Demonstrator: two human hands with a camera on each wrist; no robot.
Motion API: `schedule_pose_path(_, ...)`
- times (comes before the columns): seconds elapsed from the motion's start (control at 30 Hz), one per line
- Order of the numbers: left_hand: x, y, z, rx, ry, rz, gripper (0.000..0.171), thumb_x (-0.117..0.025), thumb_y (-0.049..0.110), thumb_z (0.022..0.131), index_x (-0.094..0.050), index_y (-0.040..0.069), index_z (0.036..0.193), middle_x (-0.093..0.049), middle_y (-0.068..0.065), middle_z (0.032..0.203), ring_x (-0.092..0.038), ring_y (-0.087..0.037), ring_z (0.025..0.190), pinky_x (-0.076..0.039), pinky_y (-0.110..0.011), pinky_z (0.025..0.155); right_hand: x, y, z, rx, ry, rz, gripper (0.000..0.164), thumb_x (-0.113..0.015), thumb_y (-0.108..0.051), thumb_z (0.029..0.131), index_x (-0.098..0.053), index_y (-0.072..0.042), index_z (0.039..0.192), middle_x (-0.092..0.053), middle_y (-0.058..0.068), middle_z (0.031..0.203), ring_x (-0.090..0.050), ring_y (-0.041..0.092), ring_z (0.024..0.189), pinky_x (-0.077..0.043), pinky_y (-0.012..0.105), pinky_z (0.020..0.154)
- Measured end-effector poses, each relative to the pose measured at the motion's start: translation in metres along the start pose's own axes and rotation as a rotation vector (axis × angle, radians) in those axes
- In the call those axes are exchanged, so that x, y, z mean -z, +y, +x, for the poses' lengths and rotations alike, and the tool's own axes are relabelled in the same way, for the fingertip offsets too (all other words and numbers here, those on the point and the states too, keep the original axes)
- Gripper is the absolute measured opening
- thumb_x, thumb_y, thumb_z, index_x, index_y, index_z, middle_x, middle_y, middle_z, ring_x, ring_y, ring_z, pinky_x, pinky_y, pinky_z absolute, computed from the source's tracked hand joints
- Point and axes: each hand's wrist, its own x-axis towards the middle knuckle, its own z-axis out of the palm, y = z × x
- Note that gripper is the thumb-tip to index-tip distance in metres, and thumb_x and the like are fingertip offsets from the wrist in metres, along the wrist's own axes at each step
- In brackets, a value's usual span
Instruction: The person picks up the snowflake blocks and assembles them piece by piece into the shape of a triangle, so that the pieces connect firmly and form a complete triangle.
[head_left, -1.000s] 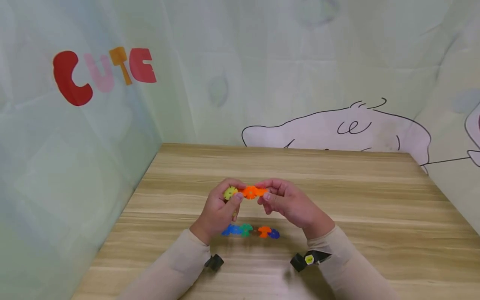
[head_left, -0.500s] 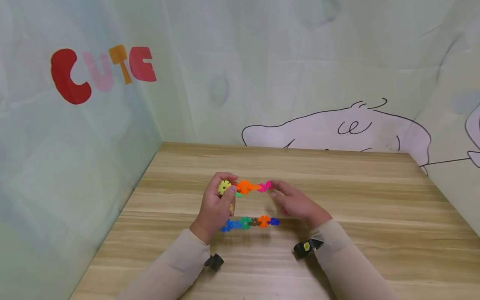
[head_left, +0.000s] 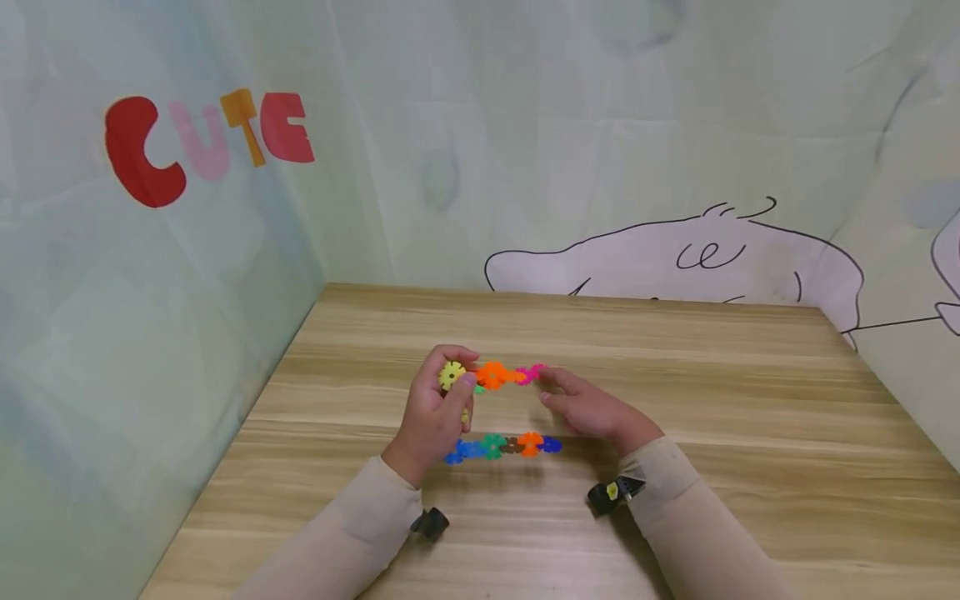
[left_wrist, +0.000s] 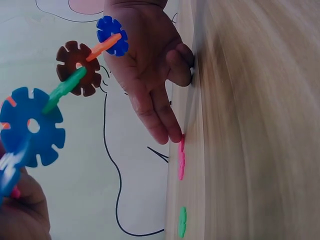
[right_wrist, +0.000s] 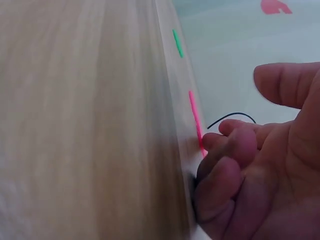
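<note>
My left hand (head_left: pixel 435 400) holds a joined build of plastic snowflake discs. A yellow snowflake disc (head_left: pixel 452 376) and an orange snowflake disc (head_left: pixel 492 375) show by its thumb and fingers. A lower chain of blue, green, brown and orange discs ends in a dark blue disc (head_left: pixel 551 445). In the left wrist view that chain hangs in the air, with a large blue disc (left_wrist: pixel 50 127) near the camera. My right hand (head_left: pixel 596 408) reaches low over the table. Its straight fingertips are right at pink snowflake discs (left_wrist: pixel 181 162); its other fingers bend inward.
A green disc (left_wrist: pixel 182 222) lies flat on the wooden table (head_left: pixel 750 433), left of the pink ones. Behind the table stands a pale printed backdrop (head_left: pixel 525 150). Dark wrist cameras (head_left: pixel 431 523) hang below both cuffs.
My right hand has let go of the orange end of the build and moved down to the pink discs. My left hand has shifted slightly left with the build, and the lower chain has tilted up.
</note>
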Motion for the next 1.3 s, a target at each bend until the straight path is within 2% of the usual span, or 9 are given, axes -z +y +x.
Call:
schedule_pose_path(0.13,0.001,0.002,0.001,0.014,0.007,-0.006,0.019,-0.047,0.004,0.108,-0.051,-0.001,0.126,-0.057,-0.017,0.109,-0.048,-0.02,0.045,-0.049,-0.027,0.043,0.001,-0.002,-0.003,0.02,0.035,-0.046,0.052,-0.05,-0.027,0.111,-0.043,-0.011,0.16,-0.044,0.013,0.164,-0.033,0.04,0.155,-0.024,0.062,0.127)
schedule_pose_path(0.33,0.003,0.002,0.001,0.031,0.012,-0.004,0.019,-0.047,0.004,0.108,-0.051,0.002,0.127,-0.057,-0.013,0.109,-0.047,-0.02,0.046,-0.049,-0.026,0.043,0.004,-0.007,-0.01,-0.031,0.095,-0.114,0.037,-0.056,-0.023,0.108,-0.061,-0.013,0.143,-0.062,0.009,0.144,-0.055,0.035,0.136,-0.043,0.059,0.116)
schedule_pose_path(0.47,0.004,0.001,0.001,0.026,0.016,-0.002,0.019,-0.046,0.004,0.109,-0.051,0.002,0.127,-0.057,-0.011,0.11,-0.047,-0.021,0.046,-0.049,-0.027,0.043,0.007,-0.011,-0.014,-0.029,0.099,-0.162,0.028,-0.058,-0.021,0.105,-0.068,-0.011,0.129,-0.067,0.008,0.132,-0.061,0.03,0.122,-0.05,0.053,0.107)
schedule_pose_path(0.57,0.004,0.0,0.001,0.023,0.02,-0.004,0.02,-0.046,0.004,0.108,-0.051,0.002,0.127,-0.057,-0.011,0.111,-0.048,-0.02,0.046,-0.049,-0.027,0.043,0.01,-0.014,-0.016,-0.013,0.094,-0.165,0.026,-0.061,-0.019,0.102,-0.07,-0.007,0.124,-0.07,0.009,0.122,-0.062,0.027,0.112,-0.053,0.049,0.101)
schedule_pose_path(0.67,0.003,0.001,0.002,0.025,0.023,-0.004,0.02,-0.046,0.004,0.108,-0.052,0.002,0.127,-0.056,-0.011,0.112,-0.048,-0.02,0.046,-0.049,-0.027,0.043,0.012,-0.015,-0.016,-0.008,0.102,-0.158,0.03,-0.065,-0.015,0.099,-0.07,-0.004,0.127,-0.071,0.01,0.116,-0.063,0.026,0.104,-0.055,0.044,0.092)
schedule_pose_path(0.83,0.003,0.0,0.002,0.027,0.022,0.004,0.02,-0.045,0.003,0.108,-0.052,0.001,0.127,-0.057,-0.014,0.112,-0.048,-0.02,0.046,-0.05,-0.027,0.043,0.01,-0.01,-0.013,-0.031,0.088,-0.205,0.036,-0.073,-0.011,0.093,-0.073,-0.009,0.129,-0.07,0.009,0.112,-0.062,0.024,0.094,-0.055,0.034,0.078)
schedule_pose_path(0.97,0.003,0.0,0.002,0.023,0.021,0.004,0.02,-0.046,0.004,0.108,-0.052,0.0,0.127,-0.056,-0.017,0.113,-0.048,-0.021,0.046,-0.05,-0.027,0.044,0.006,-0.007,-0.013,-0.023,0.066,-0.242,0.026,-0.077,-0.008,0.09,-0.077,-0.012,0.116,-0.07,0.007,0.107,-0.06,0.023,0.092,-0.055,0.034,0.078)
schedule_pose_path(1.1,0.003,0.0,0.002,0.018,0.021,-0.002,0.02,-0.046,0.003,0.108,-0.051,-0.001,0.127,-0.056,-0.017,0.113,-0.048,-0.021,0.046,-0.05,-0.027,0.044,0.004,-0.006,-0.014,-0.004,0.078,-0.252,0.02,-0.079,-0.003,0.087,-0.075,-0.012,0.104,-0.069,0.006,0.1,-0.06,0.023,0.087,-0.053,0.034,0.075)
schedule_pose_path(1.3,0.003,-0.001,0.002,0.006,0.022,-0.008,0.02,-0.046,0.003,0.108,-0.052,-0.001,0.126,-0.056,-0.015,0.112,-0.048,-0.02,0.046,-0.049,-0.027,0.043,0.002,-0.005,-0.013,-0.024,0.092,-0.274,0.023,-0.078,-0.001,0.088,-0.069,-0.013,0.105,-0.064,0.005,0.088,-0.056,0.022,0.076,-0.048,0.031,0.067)
